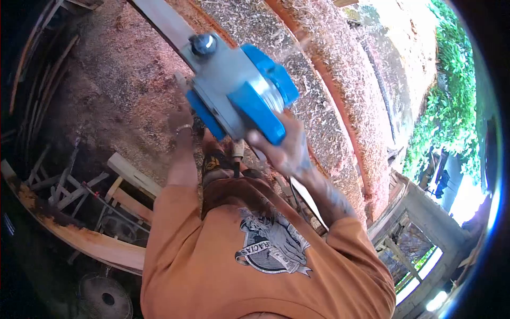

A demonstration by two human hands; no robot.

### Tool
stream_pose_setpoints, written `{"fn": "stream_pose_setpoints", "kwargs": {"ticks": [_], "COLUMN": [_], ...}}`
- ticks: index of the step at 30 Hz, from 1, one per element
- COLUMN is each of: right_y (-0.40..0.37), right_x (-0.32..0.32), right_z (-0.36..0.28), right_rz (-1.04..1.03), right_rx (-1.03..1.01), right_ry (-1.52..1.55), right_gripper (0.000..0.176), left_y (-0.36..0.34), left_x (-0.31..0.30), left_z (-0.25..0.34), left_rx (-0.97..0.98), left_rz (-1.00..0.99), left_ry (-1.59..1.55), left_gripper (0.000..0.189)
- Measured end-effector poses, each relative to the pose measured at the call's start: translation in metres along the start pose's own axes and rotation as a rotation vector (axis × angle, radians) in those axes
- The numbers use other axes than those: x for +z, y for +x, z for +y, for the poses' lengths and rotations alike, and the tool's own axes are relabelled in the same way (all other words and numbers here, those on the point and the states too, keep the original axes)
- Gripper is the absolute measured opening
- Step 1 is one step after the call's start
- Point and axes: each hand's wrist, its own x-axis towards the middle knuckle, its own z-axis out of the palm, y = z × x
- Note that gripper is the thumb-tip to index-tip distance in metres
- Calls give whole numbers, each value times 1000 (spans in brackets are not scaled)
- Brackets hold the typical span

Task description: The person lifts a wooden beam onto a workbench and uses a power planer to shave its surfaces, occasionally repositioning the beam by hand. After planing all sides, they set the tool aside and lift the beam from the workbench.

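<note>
A blue and grey power planer (226, 80) is held in front of my body, over a long wooden board (159, 21) and the shavings around it. My right hand (284, 143) is wrapped round the planer's blue rear handle. Left of the planer, my left hand (181, 109) hangs low and is blurred; its fingers are smeared, so I cannot make out whether they hold anything.
Wood shavings (117, 95) cover the ground. More long boards (340, 106) run along the right. Wooden stools or frames (133, 186) and a round fan-like object (106, 297) are at the lower left. A wooden window frame (419, 244) stands at the lower right.
</note>
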Motion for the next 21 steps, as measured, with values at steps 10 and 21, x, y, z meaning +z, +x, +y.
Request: {"fn": "stream_pose_setpoints", "kwargs": {"ticks": [10,21], "right_y": [26,-414], "right_x": [14,-85], "right_z": [8,252], "right_rz": [147,48], "right_rx": [-281,430], "right_ry": [-93,-75], "right_gripper": [53,20], "left_y": [-9,23], "left_x": [-10,3], "left_z": [15,-5], "left_rx": [-11,80], "left_rz": [67,69], "left_ry": [129,239], "left_gripper": [67,62]}}
